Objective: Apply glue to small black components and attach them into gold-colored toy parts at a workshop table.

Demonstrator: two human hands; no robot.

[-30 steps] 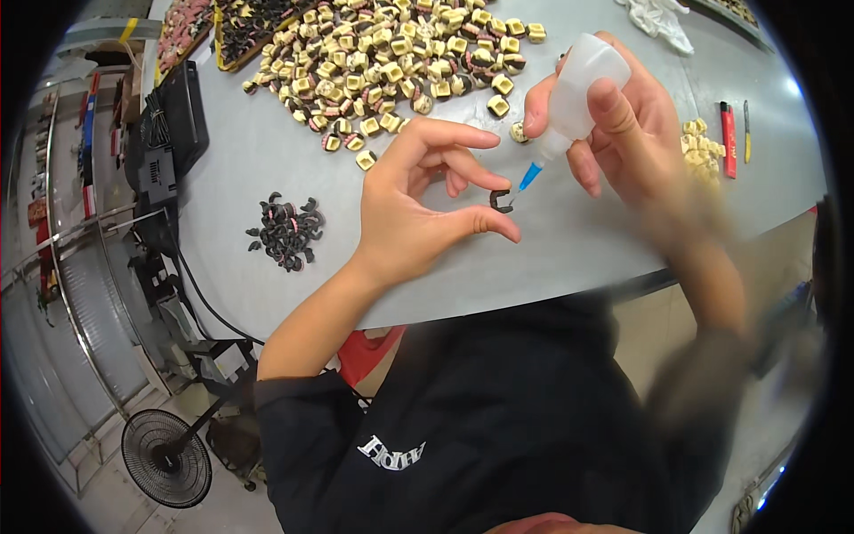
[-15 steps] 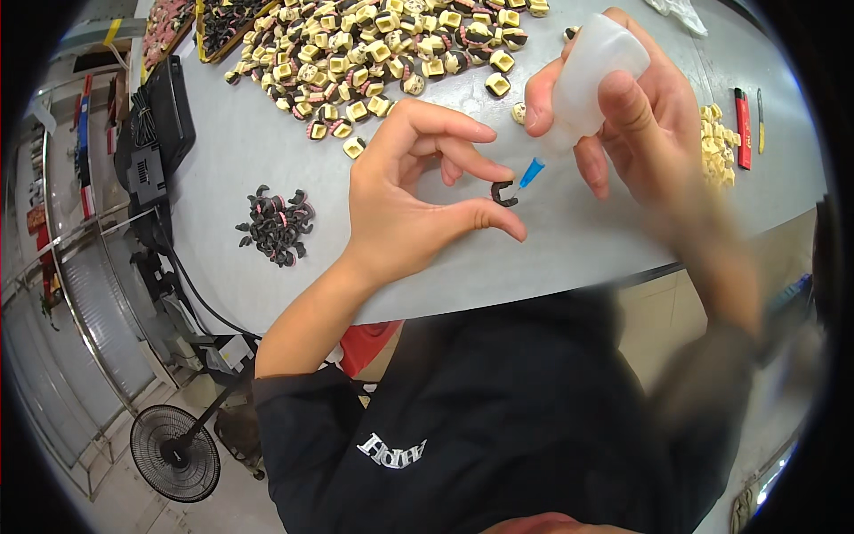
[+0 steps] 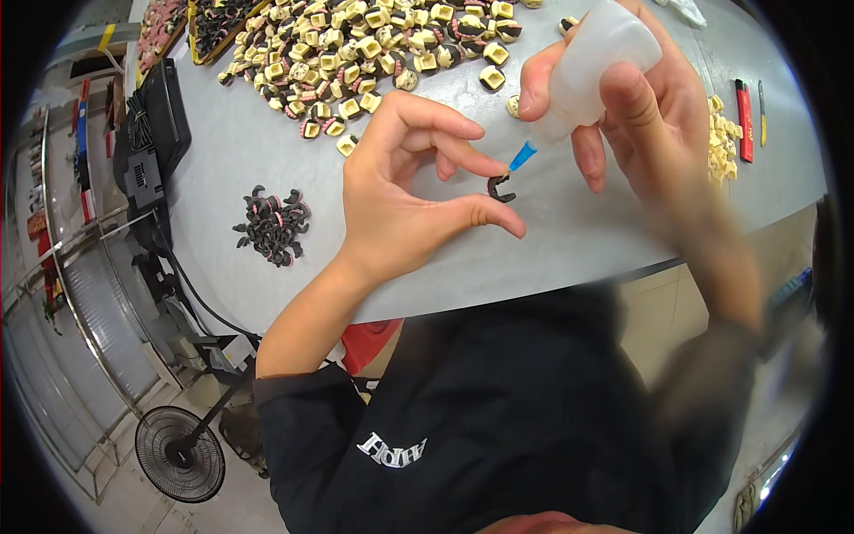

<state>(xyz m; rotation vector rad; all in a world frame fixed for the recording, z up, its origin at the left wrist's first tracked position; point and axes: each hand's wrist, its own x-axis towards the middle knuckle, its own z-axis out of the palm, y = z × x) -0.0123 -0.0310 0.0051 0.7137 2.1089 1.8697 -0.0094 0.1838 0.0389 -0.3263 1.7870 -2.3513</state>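
Observation:
My left hand (image 3: 391, 196) is closed on a small black C-shaped piece (image 3: 501, 190), pinched between thumb and index finger with its opening facing right. In my right hand (image 3: 654, 116) is a translucent white squeeze bottle (image 3: 594, 67), tilted downward. Its blue dispensing tip (image 3: 524, 156) points at the upper end of the black piece, close to my left index fingertip. Whether the tip touches the piece is too small to tell. Left of my left hand lies a little heap of similar black curved pieces (image 3: 271, 224), some with pink parts.
A large pile of cream, black and pink moulded pieces (image 3: 356, 53) covers the far side of the grey table (image 3: 427, 267). At the right are cream pieces (image 3: 722, 142), a red marker-like stick (image 3: 744, 120) and a thin yellow-and-black tool (image 3: 762, 114). A black fan (image 3: 181, 454) stands at lower left.
The blue tip has shifted up and left, from the lower open side of the black piece to its upper end. My left hand keeps its pinch, nearly in the same place.

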